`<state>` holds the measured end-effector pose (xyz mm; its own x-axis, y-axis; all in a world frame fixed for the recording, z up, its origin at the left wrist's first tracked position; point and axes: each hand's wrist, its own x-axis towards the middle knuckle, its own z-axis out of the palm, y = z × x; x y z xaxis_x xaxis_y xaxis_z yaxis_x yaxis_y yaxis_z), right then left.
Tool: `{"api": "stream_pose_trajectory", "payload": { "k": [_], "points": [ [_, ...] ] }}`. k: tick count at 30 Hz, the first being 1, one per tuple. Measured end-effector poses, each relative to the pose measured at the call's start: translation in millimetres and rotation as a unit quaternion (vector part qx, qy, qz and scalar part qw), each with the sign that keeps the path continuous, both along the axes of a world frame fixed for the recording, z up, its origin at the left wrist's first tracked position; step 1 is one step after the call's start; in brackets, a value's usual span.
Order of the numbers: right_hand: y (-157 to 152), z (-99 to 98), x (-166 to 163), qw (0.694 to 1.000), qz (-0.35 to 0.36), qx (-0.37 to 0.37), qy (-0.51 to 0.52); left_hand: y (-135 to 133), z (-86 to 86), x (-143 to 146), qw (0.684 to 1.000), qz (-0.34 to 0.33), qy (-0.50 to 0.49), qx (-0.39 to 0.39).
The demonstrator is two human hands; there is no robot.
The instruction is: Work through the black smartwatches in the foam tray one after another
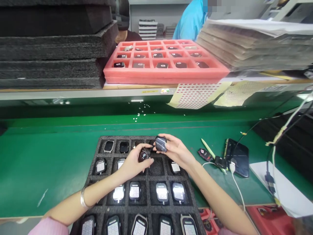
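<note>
My left hand (135, 162) is closed around a dark smartwatch body (144, 155), its rounded face turned up with a small lit pattern on it. Between the fingertips of my right hand (178, 150) is a second smartwatch body (160, 144), tilted, with light glinting on its dark surface. Both hands are over the upper part of a black foam tray (151, 208). Its square pockets hold several watch bodies, many with lit white screens, such as one watch (162, 192). A bare pocket (156, 167) lies just below my hands. My forearms cover part of the tray.
A pink foam tray (166, 77) of watch parts sits on the shelf, between stacked black foam (53, 49) and stacked sheets (256, 45). At right lie a phone (241, 160), a green pen (207, 147) and cables. A person's blue sleeve (189, 21) shows behind.
</note>
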<state>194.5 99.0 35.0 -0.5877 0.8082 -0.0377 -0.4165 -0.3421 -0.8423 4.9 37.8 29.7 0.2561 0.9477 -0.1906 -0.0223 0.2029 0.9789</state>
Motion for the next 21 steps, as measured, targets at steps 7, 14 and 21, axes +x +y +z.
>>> {"api": "stream_pose_trajectory", "payload": {
  "k": [7,14,21],
  "points": [
    [-5,1.0,-1,0.998,0.052,-0.021,0.039,-6,2.7,0,0.999,0.003,0.032,0.027],
    [-6,-0.7,0,0.997,0.053,-0.019,0.045,-6,4.4,-2,0.994,0.014,0.080,0.068],
    [-14,2.0,-1,0.998,0.037,-0.034,0.049,-9,1.6,-7,0.988,-0.014,0.104,0.113]
  ]
}}
